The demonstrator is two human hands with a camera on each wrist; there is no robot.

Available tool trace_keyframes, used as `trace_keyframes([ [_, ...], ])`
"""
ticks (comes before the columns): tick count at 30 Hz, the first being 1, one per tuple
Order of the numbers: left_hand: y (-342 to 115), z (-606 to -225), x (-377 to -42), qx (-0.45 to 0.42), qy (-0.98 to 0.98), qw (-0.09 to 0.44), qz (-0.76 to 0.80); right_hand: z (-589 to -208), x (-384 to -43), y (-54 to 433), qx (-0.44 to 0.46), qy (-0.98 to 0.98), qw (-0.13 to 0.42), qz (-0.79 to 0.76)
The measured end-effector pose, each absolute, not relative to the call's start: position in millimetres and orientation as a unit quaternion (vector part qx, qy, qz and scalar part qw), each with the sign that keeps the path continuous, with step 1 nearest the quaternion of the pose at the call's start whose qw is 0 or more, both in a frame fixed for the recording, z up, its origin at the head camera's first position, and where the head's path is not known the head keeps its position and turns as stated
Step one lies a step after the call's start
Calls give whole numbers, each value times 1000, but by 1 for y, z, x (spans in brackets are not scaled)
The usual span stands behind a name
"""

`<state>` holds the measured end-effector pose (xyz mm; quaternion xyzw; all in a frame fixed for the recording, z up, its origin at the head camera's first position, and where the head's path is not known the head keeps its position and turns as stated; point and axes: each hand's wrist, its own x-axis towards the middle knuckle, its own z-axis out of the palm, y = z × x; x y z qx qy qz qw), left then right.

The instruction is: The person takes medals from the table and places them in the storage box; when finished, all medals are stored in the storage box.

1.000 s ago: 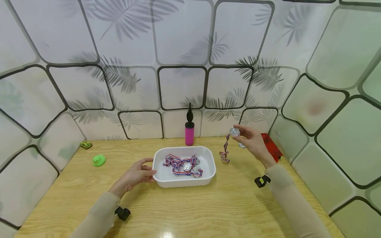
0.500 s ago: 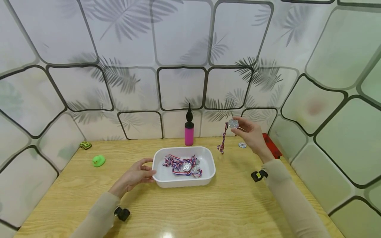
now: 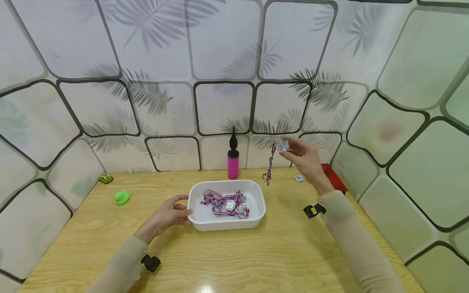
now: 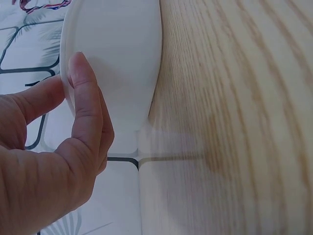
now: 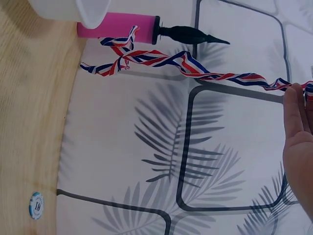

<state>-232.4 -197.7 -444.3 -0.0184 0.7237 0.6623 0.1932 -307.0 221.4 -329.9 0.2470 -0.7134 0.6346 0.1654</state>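
In the head view my right hand [image 3: 305, 158] pinches a silver medal [image 3: 282, 145] above the back right of the table. The medal's twisted red, white and blue ribbon [image 5: 195, 68] hangs down freely; the right wrist view shows it at length. My left hand [image 3: 170, 215] grips the left end of a white plastic tub [image 3: 229, 225], thumb and fingers at its rim [image 4: 68, 93] in the left wrist view. Inside the tub lie several silver medals [image 3: 230, 205] with tangled striped ribbons [image 3: 220, 199].
Behind the tub stands a pink hand pump [image 3: 233, 167] with a black nozzle. A poker chip [image 3: 298, 178] and a red object [image 3: 333, 179] lie at the right. A green rubber duck [image 3: 121, 197] and a small green toy car [image 3: 106, 178] sit at the left.
My right hand has lifted the medal and carried it a little left, raising its ribbon off the table. The poker chip has come into full sight. My left hand and the tub stay put.
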Motion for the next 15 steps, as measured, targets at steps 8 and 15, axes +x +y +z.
trace_keyframes([
  [8,-199,-443,-232,-13,723,196,662,-322,-302,208,275,-704,171,632],
  [15,-199,-444,-232,-11,725,195,661,-318,-299,197,301,-713,175,608],
])
